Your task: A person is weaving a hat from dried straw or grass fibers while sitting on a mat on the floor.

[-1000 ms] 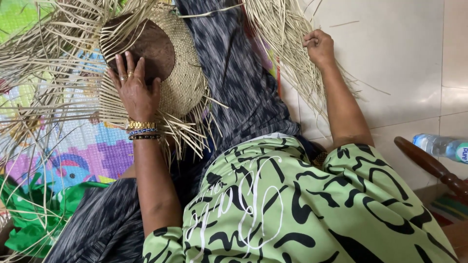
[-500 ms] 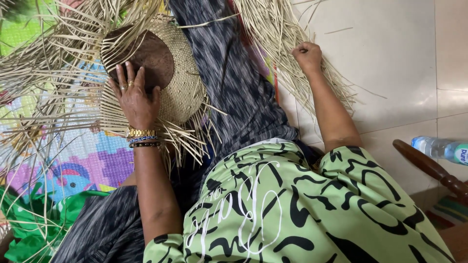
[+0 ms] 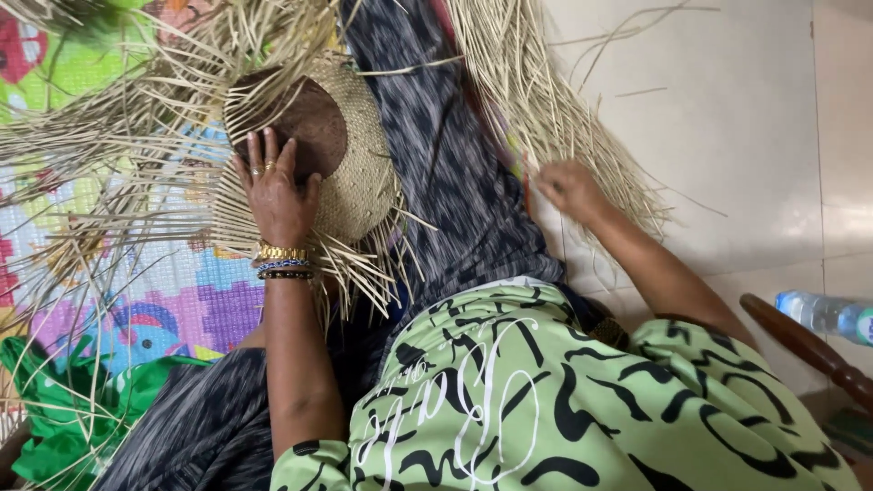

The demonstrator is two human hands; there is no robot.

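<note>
Cream-coloured glossy floor tiles (image 3: 746,155) fill the right side of the view, and a multicoloured foam play mat (image 3: 173,291) printed with cartoon shapes covers the left side. Between them runs a grey-and-black patterned fabric (image 3: 446,173), draped over the person's legs and reaching from the lower left corner to the top edge. A green short-sleeved shirt with black scribble markings (image 3: 564,409) occupies the lower centre.

On the mat, partly against the patterned fabric, lies a half-woven round straw hat (image 3: 359,173) with a dark brown dome-shaped mould (image 3: 305,136) set in its crown. Loose unwoven straw ends radiate from the hat brim in all directions. A separate bundle of loose pale straw strips (image 3: 546,100) lies on the floor tiles along the right edge of the fabric.

The left hand (image 3: 277,195) rests flat and open, fingers spread, on the crown where mould and weave meet; it wears rings, and gold and beaded bracelets (image 3: 284,262) sit on its wrist. The right hand (image 3: 568,189) is curled closed at the lower end of the straw bundle, touching the strips; whether it pinches one cannot be told.

A crumpled green cloth (image 3: 82,409) lies at lower left. A dark wooden furniture leg (image 3: 809,350) and a clear plastic water bottle (image 3: 827,314) lie at the right edge.
</note>
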